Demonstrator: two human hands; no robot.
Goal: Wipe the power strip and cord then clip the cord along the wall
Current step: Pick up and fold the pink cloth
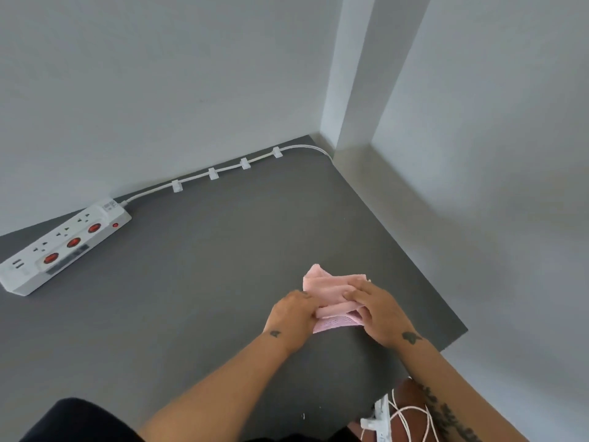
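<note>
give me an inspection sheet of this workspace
surface: dark grey floor
job's things: white power strip against the wall at left; pink cloth, folded; four white cord clips along the wall
clutter: thin white strings and a white plastic piece at the bottom edge
grippers: left hand and right hand both grip the cloth
cables: white cord runs from the strip through all four clips to the corner
surroundings: white walls, a column in the corner
</note>
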